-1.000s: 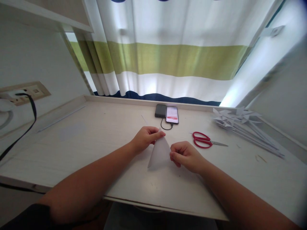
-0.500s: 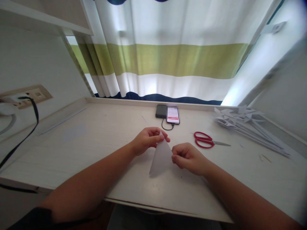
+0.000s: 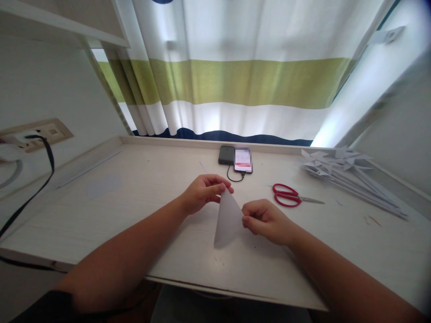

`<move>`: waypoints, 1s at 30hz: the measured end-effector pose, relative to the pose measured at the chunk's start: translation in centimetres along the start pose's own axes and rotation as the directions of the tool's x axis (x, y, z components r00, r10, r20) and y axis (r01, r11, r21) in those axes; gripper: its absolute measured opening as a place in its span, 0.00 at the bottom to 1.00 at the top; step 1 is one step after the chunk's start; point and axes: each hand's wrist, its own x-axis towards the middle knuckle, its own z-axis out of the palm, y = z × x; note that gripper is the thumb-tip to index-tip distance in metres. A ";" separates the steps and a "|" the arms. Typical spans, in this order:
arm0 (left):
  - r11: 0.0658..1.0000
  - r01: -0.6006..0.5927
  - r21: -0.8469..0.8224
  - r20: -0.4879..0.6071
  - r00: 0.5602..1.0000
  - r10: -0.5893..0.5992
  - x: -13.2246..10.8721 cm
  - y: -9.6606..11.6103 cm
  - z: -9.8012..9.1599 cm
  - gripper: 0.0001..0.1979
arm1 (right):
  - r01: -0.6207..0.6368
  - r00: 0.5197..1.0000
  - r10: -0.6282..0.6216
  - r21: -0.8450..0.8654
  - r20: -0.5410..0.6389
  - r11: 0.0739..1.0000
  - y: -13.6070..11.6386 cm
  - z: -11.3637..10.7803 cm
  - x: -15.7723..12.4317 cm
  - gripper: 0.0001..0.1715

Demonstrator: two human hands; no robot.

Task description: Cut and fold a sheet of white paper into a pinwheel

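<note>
A white sheet of paper [image 3: 227, 222], folded to a triangle, is held up between my two hands over the desk. My left hand [image 3: 204, 194] pinches its upper tip between thumb and fingers. On the right edge of the paper, my right hand [image 3: 264, 222] is closed, thumb against curled fingers. The paper's lower left corner points down close to the desktop. To the right of my right hand lie red-handled scissors [image 3: 287, 195], blades pointing right.
Paper pinwheels [image 3: 332, 163] on white sticks lie in a pile at the right. A phone [image 3: 243, 160] is cabled to a black power bank [image 3: 226, 155] at the back of the white desk [image 3: 151, 179]. A thin white stick [image 3: 89, 169] lies at left, near a wall socket [image 3: 50, 131].
The paper has turned slightly, its lower corner shifting a little to the right. My left hand has moved slightly left with the tip; my right hand has barely moved.
</note>
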 end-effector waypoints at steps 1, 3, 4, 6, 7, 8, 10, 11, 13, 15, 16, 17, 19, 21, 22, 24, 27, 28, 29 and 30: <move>1.000 -0.003 -0.017 0.032 0.999 0.003 0.0 0.0 -0.1 0.14 | 0.007 1.000 -0.007 -0.006 0.002 1.000 0.0 0.0 0.0 0.10; 1.000 -0.006 -0.014 0.061 0.998 0.007 -0.1 0.0 -0.4 0.12 | 0.014 1.000 -0.014 -0.023 0.003 1.000 -0.1 0.0 0.0 0.10; 1.000 -0.012 0.004 0.062 0.998 0.012 -0.1 0.0 -0.4 0.11 | 0.012 1.000 -0.012 -0.032 0.003 0.999 -0.2 0.0 0.0 0.10; 0.998 -0.039 0.054 0.073 0.997 0.035 -0.1 0.1 -0.5 0.12 | 0.007 1.000 -0.007 -0.048 0.002 0.999 -0.3 0.0 0.0 0.10; 0.995 -0.056 0.084 0.088 0.995 0.048 -0.2 0.1 -0.5 0.13 | 0.006 1.000 -0.006 -0.053 -0.001 0.999 -0.3 0.1 0.1 0.10; 0.991 -0.068 0.116 0.110 0.992 0.055 -0.2 0.2 -0.4 0.14 | 0.006 1.000 -0.006 -0.056 -0.003 0.998 -0.3 0.1 0.1 0.10; 0.983 -0.060 0.174 0.149 0.988 0.034 -0.4 0.3 -0.2 0.17 | 0.004 1.000 -0.005 -0.057 -0.010 0.998 -0.3 0.1 0.1 0.10; 0.980 -0.035 0.195 0.166 0.986 0.002 -0.4 0.3 -0.1 0.17 | 0.003 1.000 -0.003 -0.056 -0.015 0.998 -0.3 0.1 0.2 0.11; 0.975 0.032 0.218 0.191 0.979 -0.074 -0.5 0.2 0.2 0.19 | 0.000 1.000 -0.001 -0.054 -0.023 0.999 -0.2 0.1 0.2 0.11; 0.970 0.079 0.230 0.191 0.974 -0.125 -0.6 0.0 0.5 0.19 | 0.000 1.000 -0.002 -0.058 -0.029 0.998 -0.1 0.1 0.2 0.11; 0.968 0.088 0.234 0.176 0.976 -0.131 -0.6 -0.1 0.6 0.19 | -0.001 1.000 -0.001 -0.061 -0.029 0.998 -0.1 0.1 0.2 0.11; 0.968 0.090 0.234 0.150 0.980 -0.127 -0.5 -0.2 0.6 0.18 | -0.002 1.000 0.000 -0.064 -0.027 0.998 0.0 0.1 0.2 0.11; 0.972 0.080 0.222 0.083 0.991 -0.101 -0.3 -0.4 0.6 0.16 | -0.004 1.000 0.002 -0.069 -0.017 0.998 0.0 0.1 0.2 0.11; 0.978 0.051 0.202 0.029 0.998 -0.058 -0.1 -0.5 0.5 0.15 | -0.005 1.000 0.004 -0.072 -0.007 0.997 0.0 0.1 0.1 0.10; 0.980 0.032 0.195 0.012 0.999 -0.035 0.0 -0.5 0.4 0.14 | -0.005 1.000 0.005 -0.072 -0.006 0.997 0.0 0.1 0.1 0.10; 0.982 -0.007 0.190 -0.003 1.000 0.007 0.1 -0.5 0.3 0.14 | -0.006 1.000 0.005 -0.072 -0.008 0.997 -0.1 0.1 0.1 0.10; 0.978 -0.048 0.202 -0.018 0.998 0.052 0.2 -0.5 0.3 0.15 | -0.006 1.000 0.005 -0.072 -0.012 0.997 -0.1 0.1 0.1 0.10; 0.977 -0.057 0.206 -0.026 0.998 0.063 0.2 -0.6 0.3 0.16 | -0.005 1.000 0.004 -0.073 -0.012 0.997 -0.1 0.0 0.1 0.10; 0.976 -0.063 0.207 -0.034 0.997 0.071 0.2 -0.6 0.3 0.16 | -0.005 1.000 0.004 -0.073 -0.012 0.997 0.0 0.0 0.1 0.10; 0.976 -0.066 0.206 -0.040 0.996 0.076 0.2 -0.6 0.3 0.16 | -0.004 1.000 0.003 -0.072 -0.012 0.997 0.0 0.0 0.1 0.10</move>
